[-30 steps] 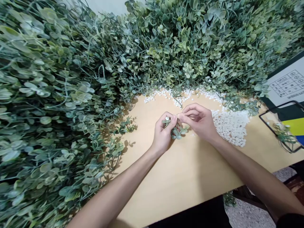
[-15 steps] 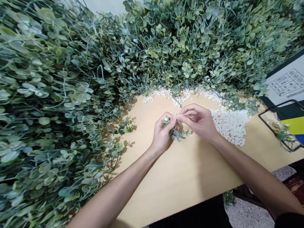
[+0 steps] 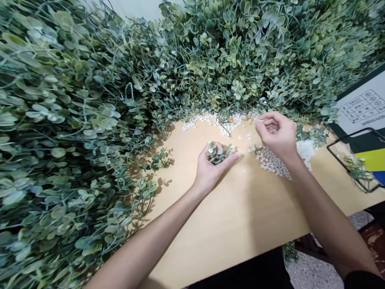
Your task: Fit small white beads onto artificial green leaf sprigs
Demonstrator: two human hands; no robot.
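My left hand (image 3: 209, 168) is closed around a sprig of artificial green leaves (image 3: 218, 155), its thumb stretched out to the right. A small white flower (image 3: 211, 150) shows among the leaves of the sprig. To the right and farther back, my right hand (image 3: 276, 134) hovers over the table with thumb and index finger pinched together. Something whitish shows at those fingertips, too small to name. Beneath that hand lies a pile of small white plastic pieces (image 3: 272, 162), partly covered by the hand and wrist.
Dense heaps of artificial foliage (image 3: 75, 120) line the left and back of the wooden table (image 3: 216, 224). More white pieces (image 3: 207, 118) are scattered along the back. On the right stand a black wire frame (image 3: 333, 154), a loose sprig (image 3: 357, 168) and a printed sheet (image 3: 363, 104).
My right hand has moved away from the left hand, to the right and back over the white pieces. The left thumb has stretched out, and the sprig stays in that hand.
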